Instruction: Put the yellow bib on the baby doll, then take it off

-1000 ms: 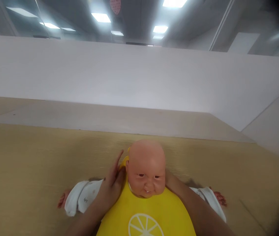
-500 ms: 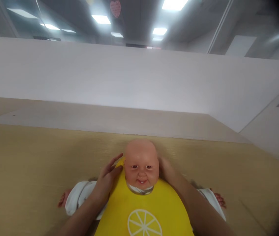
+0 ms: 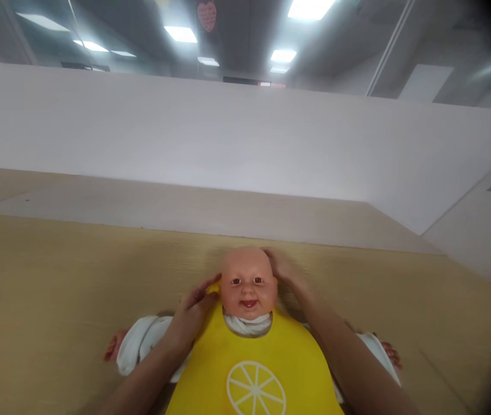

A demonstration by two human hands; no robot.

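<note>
A baby doll [image 3: 247,282] lies face up in front of me, its white-sleeved arms [image 3: 141,340] spread to both sides. Over its chest is a yellow bib [image 3: 210,369] with a white citrus-slice print, and a white collar [image 3: 248,325] shows in the neck opening. My left hand [image 3: 194,308] pinches the bib's upper edge beside the doll's neck, between thumb and fingers. On the other side, my right hand [image 3: 280,268] reaches behind the doll's head; its fingers are mostly hidden there.
The doll rests on a light wood table [image 3: 55,276]. Beyond it run a pale strip [image 3: 184,204] and a white low wall [image 3: 228,132], with glass panels above. A heart-shaped note [image 3: 207,15] hangs on the glass.
My right hand has moved up along the side of the doll's head. The doll's face has tipped back, baring more of the white collar. My left hand stays at the bib's edge.
</note>
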